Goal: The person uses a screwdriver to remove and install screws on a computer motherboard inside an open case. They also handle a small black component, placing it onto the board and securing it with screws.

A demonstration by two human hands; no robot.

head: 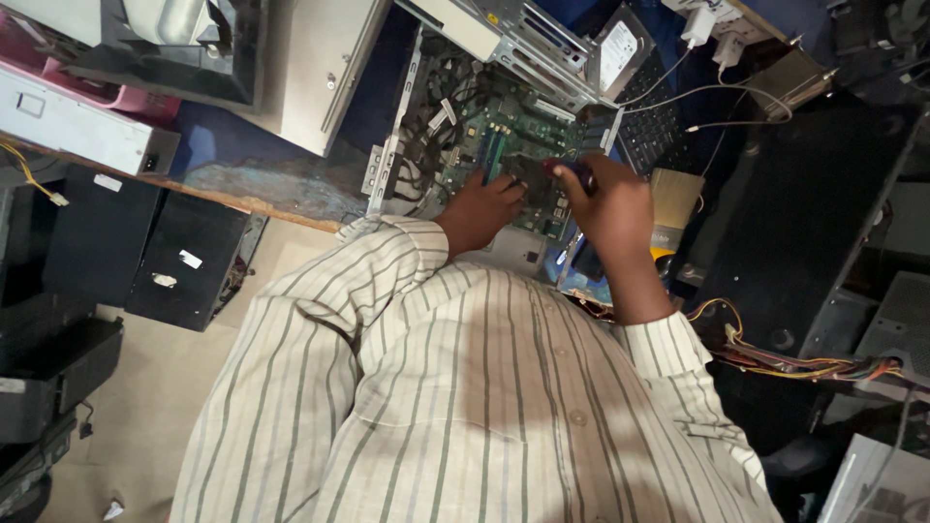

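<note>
Head view, upside down: open desktop computer case [455,107] on workbench [262,174], green motherboard [504,131] exposed inside. Left hand [481,208] rests on motherboard's near edge, fingers curled, grip on anything not discernible. Right hand [610,203] just beside it, closed around screwdriver [572,170] with dark red-blue handle, held over board. 2 hands close together, not touching. Black keyboard [659,121] beyond right hand. Bundle of coloured wires [804,366] lies well apart, near right sleeve.

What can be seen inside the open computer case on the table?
Inside the computer case lies a green circuit board with black cables beside it. The left hand and right hand, which grips a screwdriver, cover the board's near part.
</note>
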